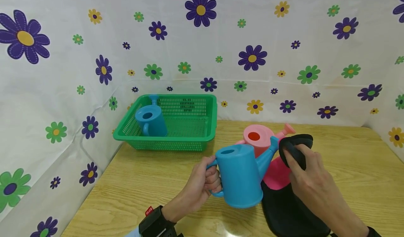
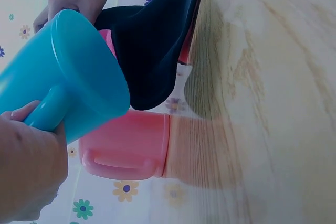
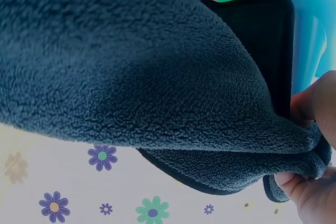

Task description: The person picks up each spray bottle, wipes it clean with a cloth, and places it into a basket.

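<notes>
At the far left of the wooden table [image 1: 151, 180] we see a green mesh plastic basket [image 1: 189, 137] holding one blue plastic watering can [image 1: 151, 120] upright. Nearer, our left hand [image 1: 202, 186] curls round the loop handle of a second blue plastic watering can [image 1: 241, 175], lifted clear of the table; it looks light, rigid and smooth, so the handle seems the surest hold. Behind stands a pink plastic watering can [image 1: 257, 138]. Our right hand [image 1: 307, 175] pinches a soft dark fleece cloth [image 1: 295, 147] against the spout; limp, it bunches easily.
</notes>
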Motion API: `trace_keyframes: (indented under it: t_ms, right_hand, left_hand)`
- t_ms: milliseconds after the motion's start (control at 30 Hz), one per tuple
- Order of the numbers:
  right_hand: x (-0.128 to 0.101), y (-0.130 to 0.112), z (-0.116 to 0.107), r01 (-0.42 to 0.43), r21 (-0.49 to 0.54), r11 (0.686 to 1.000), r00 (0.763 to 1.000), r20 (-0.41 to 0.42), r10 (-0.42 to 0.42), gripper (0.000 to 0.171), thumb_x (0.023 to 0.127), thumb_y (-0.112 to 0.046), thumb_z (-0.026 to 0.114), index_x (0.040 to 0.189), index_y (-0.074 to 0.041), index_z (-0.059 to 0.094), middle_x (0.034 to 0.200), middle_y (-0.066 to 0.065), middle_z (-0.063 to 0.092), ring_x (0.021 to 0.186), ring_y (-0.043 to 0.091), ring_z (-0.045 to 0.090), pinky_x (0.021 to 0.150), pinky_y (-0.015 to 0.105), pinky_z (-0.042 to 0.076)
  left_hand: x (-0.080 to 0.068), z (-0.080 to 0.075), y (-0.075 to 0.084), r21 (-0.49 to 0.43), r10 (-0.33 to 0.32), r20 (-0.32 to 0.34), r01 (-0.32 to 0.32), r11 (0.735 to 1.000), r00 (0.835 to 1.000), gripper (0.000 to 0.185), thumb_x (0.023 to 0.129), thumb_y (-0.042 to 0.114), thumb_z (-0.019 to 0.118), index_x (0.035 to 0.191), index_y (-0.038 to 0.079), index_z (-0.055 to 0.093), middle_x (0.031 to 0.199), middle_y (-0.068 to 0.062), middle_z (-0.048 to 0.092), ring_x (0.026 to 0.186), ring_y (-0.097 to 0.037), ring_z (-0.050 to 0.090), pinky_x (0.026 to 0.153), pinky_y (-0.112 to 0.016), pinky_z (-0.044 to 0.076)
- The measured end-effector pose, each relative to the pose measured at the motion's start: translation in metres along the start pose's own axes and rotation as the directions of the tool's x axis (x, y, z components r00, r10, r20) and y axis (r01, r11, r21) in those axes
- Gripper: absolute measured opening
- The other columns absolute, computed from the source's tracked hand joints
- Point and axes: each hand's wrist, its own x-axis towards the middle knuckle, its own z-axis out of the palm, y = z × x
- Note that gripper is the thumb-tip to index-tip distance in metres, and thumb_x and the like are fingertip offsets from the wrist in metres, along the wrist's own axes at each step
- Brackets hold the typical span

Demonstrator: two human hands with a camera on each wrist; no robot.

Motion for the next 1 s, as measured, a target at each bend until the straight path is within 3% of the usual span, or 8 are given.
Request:
trace_keyframes:
  t_ms: [133,333,500,1000]
  right_hand:
    - [0.000,0.001,-0.001,-0.017,0.011,1.000,1.000,0.006,0.017,0.059,0.076,-0.007,0.063,0.134,0.006,0.060,0.126,0.036,0.048,0.098,0.048,0.052,0.059,0.053,0.060]
    - [-0.001,0.000,0.000,-0.010,0.021,1.000,1.000,0.018,0.009,0.048,0.098,-0.016,0.039,0.136,0.005,0.059,0.126,0.035,0.048,0.100,0.048,0.052,0.060,0.052,0.060]
    - [0.000,-0.004,0.005,0.022,0.014,1.000,1.000,0.007,-0.022,0.059,0.108,-0.029,0.020,0.137,0.004,0.059,0.126,0.033,0.051,0.096,0.045,0.054,0.061,0.049,0.060]
    - [-0.001,-0.015,0.012,0.098,0.129,0.987,0.995,-0.018,-0.096,0.058,0.110,-0.034,0.024,0.129,0.001,0.066,0.127,0.026,0.058,0.092,0.036,0.061,0.067,0.045,0.062]
  left_hand:
    - [0.000,-0.001,0.001,-0.010,0.002,0.009,-0.002,1.000,1.000,0.051,0.107,0.036,0.041,0.061,0.020,0.027,0.051,0.011,0.029,0.045,-0.005,0.030,0.053,-0.020,0.031]
    - [-0.001,-0.003,0.001,-0.015,-0.001,0.012,0.001,1.000,1.000,0.051,0.107,0.036,0.041,0.062,0.020,0.026,0.050,0.011,0.029,0.045,-0.005,0.030,0.054,-0.020,0.031]
    - [-0.002,-0.003,0.000,-0.021,-0.008,0.006,0.008,1.000,1.000,0.051,0.108,0.037,0.040,0.061,0.020,0.026,0.050,0.011,0.029,0.045,-0.005,0.030,0.054,-0.020,0.031]
    - [0.000,0.000,-0.002,-0.080,-0.037,-0.002,0.037,0.996,0.999,0.051,0.108,0.037,0.038,0.061,0.021,0.027,0.050,0.012,0.029,0.044,-0.004,0.029,0.054,-0.020,0.031]
